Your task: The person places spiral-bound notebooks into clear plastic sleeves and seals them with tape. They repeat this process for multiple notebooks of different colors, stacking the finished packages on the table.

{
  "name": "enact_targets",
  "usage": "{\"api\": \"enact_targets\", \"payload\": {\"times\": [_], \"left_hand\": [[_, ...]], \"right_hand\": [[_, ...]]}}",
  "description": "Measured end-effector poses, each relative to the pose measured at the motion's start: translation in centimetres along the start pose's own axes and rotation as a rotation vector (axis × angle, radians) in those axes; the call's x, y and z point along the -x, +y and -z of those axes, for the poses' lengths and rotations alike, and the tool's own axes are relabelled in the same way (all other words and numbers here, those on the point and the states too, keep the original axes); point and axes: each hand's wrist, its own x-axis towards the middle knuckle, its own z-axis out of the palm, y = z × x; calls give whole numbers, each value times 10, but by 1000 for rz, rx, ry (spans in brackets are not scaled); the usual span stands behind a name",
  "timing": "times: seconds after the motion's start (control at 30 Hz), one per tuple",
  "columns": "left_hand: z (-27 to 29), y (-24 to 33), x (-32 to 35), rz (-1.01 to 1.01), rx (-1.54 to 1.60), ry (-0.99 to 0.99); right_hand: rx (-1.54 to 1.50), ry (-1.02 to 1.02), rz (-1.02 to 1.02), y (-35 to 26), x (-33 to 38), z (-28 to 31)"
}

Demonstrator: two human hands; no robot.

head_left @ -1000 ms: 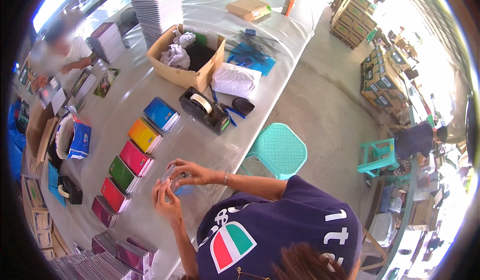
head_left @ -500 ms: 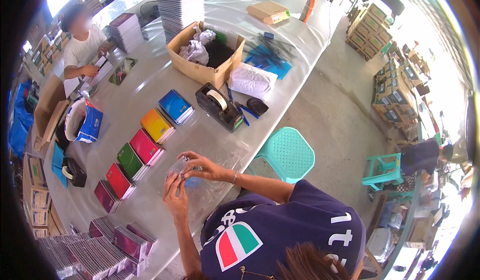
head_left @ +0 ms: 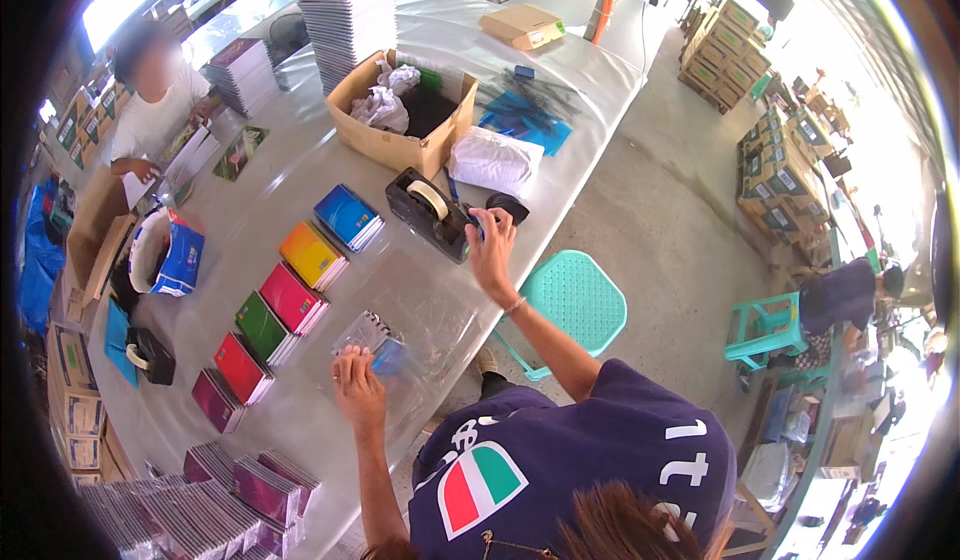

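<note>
A small spiral-bound notebook with a clear cover (head_left: 362,334) lies near the table's front edge, its wire coil at the far side and a blue patch near its right side. At its near left edge, my left hand (head_left: 359,392) has its fingers closed on it. My right hand (head_left: 491,256) is reached out beside the black tape dispenser (head_left: 428,212), with fingers curled round the blue-handled pliers (head_left: 477,228), mostly hidden by the hand. Just beyond it sits a black rounded object (head_left: 509,207). A white wrapped bundle (head_left: 496,160) lies farther back.
Small stacks of coloured notebooks (head_left: 294,296) run in a diagonal row. Many spiral notebooks (head_left: 180,510) pile up at the near left. An open cardboard box (head_left: 395,145) stands behind the dispenser. A turquoise stool (head_left: 575,300) is by the table. A co-worker (head_left: 160,105) sits across.
My right hand has left the clear-covered notebook and moved right and away to the pliers. My left hand stays at the notebook, which now rests lower, with its coil in plain sight.
</note>
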Motion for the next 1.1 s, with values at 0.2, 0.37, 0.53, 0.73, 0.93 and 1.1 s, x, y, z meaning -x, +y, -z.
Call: {"api": "enact_targets", "payload": {"times": [0.2, 0.37, 0.53, 0.73, 0.93, 1.1], "left_hand": [[-1, 2, -2, -43, -63, 4], [-7, -2, 0, -18, -23, 19], [-7, -4, 1, -6, -2, 26], [-5, -2, 0, 5, 22, 8], [-1, 4, 1, -61, -23, 40], [-5, 4, 3, -37, -57, 38]], "right_hand": [[-202, -432, -238, 65, -24, -14], [-220, -478, -229, 57, -36, -7], [-217, -538, -258, 61, -53, -16], [-205, -659, -303, 59, -66, -11], [-178, -703, -247, 59, -70, -14], [-143, -679, -216, 52, -62, -16]]}}
